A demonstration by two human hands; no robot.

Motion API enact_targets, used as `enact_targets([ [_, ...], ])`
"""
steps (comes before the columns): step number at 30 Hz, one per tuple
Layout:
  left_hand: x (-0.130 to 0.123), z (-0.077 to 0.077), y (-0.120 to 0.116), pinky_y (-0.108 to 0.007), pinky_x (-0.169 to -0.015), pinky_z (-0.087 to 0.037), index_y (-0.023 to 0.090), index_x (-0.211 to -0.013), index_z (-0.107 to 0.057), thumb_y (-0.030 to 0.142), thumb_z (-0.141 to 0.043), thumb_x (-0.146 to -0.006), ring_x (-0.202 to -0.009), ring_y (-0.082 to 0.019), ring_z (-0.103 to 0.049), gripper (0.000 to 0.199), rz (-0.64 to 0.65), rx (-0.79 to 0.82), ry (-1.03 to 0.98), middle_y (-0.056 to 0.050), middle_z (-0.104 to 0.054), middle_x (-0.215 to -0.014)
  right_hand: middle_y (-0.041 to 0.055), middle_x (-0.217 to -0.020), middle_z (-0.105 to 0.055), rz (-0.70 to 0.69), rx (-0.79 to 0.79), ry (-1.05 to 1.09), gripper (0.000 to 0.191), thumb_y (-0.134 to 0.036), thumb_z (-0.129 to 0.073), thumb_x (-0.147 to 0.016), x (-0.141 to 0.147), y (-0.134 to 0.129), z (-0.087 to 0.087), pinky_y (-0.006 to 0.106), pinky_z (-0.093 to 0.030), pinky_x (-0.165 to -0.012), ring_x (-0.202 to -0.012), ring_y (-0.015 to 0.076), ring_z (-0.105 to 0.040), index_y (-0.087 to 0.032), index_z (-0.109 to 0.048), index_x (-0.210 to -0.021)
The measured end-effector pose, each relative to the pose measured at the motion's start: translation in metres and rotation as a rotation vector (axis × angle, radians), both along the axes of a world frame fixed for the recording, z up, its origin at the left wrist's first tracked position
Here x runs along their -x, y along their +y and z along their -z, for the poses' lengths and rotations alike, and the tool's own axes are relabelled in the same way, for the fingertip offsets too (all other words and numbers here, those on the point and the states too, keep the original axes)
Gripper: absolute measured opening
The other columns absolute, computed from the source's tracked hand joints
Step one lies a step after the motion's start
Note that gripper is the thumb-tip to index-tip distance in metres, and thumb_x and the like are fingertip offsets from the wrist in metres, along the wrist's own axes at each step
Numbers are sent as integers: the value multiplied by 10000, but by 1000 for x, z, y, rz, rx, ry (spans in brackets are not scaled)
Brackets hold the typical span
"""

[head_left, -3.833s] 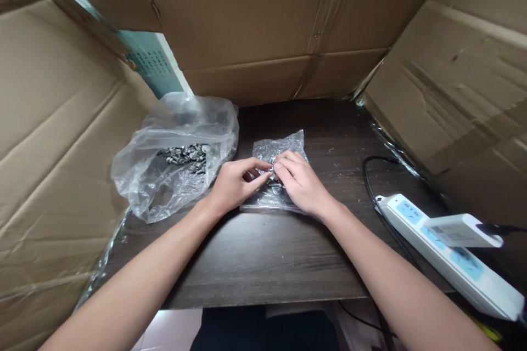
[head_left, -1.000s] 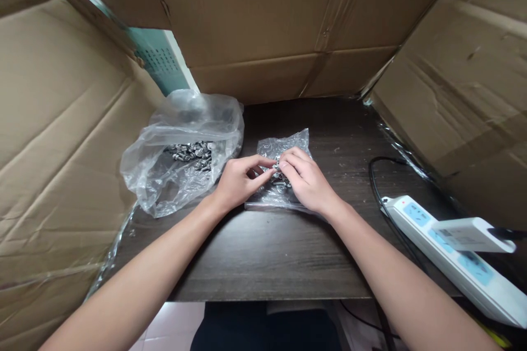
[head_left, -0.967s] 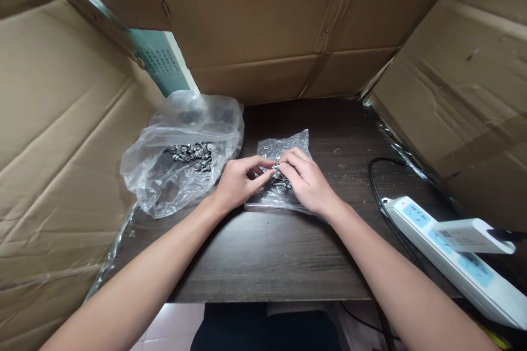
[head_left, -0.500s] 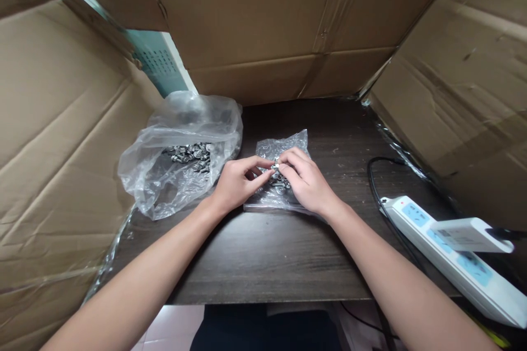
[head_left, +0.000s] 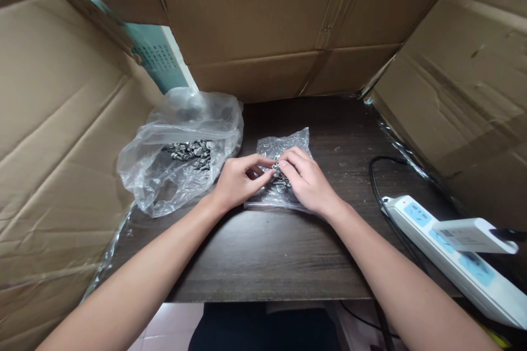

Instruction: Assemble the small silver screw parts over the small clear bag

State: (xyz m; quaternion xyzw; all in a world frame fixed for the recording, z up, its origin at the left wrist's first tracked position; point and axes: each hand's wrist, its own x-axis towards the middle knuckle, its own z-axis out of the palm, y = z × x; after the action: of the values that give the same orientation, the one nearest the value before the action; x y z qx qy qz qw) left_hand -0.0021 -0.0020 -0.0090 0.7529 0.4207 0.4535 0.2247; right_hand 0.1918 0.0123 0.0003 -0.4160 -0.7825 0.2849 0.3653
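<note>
My left hand [head_left: 239,180] and my right hand [head_left: 307,180] meet over a small clear plastic bag [head_left: 267,145] on the dark table. Small metal parts [head_left: 281,181] lie on this bag, partly covered by my fingers. Between the fingertips of both hands is a tiny shiny metal piece [head_left: 277,165], too small to make out well. Thumb and forefinger of each hand are pinched towards it. Left of my hands, a larger open plastic bag [head_left: 164,137] holds a heap of metal screws or bolts [head_left: 193,152].
A white power strip [head_left: 453,258] with a white plug-in adapter [head_left: 471,235] lies at the right, beside a black cable [head_left: 374,181]. Cardboard walls [head_left: 263,11] stand behind and on both sides of the dark wooden table [head_left: 267,258].
The view has shifted very slightly. My fingertips have moved a little around the small metal piece; both hands otherwise keep their places.
</note>
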Motion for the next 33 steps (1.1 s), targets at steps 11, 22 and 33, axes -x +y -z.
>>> enact_targets([
  [11,-1,1,1,-181,-571,-539,154,-985,-765,212,-719,-886,-583,-85,-660,124,2,-8,15,-30,-785,-866,66,-955,-602,3,-10,-29,243,-291,-455,-1020,-1,0,-2,414,-435,-898,-963,226,-554,-206,-571,-824],
  [22,-1,-2,1,-180,-579,-543,153,-965,-764,217,-717,-880,-609,-98,-682,116,18,2,33,-29,-780,-847,64,-945,-592,-3,-1,-28,296,-299,-448,-1025,-1,1,1,407,-440,-906,-948,217,-552,-201,-562,-771],
  [33,0,-1,1,-181,-582,-552,151,-985,-762,213,-715,-870,-624,-106,-696,139,12,23,18,-33,-781,-850,62,-1002,-603,-26,-26,-2,151,-247,-517,-975,-2,2,4,407,-439,-925,-1006,223,-564,-203,-589,-850],
])
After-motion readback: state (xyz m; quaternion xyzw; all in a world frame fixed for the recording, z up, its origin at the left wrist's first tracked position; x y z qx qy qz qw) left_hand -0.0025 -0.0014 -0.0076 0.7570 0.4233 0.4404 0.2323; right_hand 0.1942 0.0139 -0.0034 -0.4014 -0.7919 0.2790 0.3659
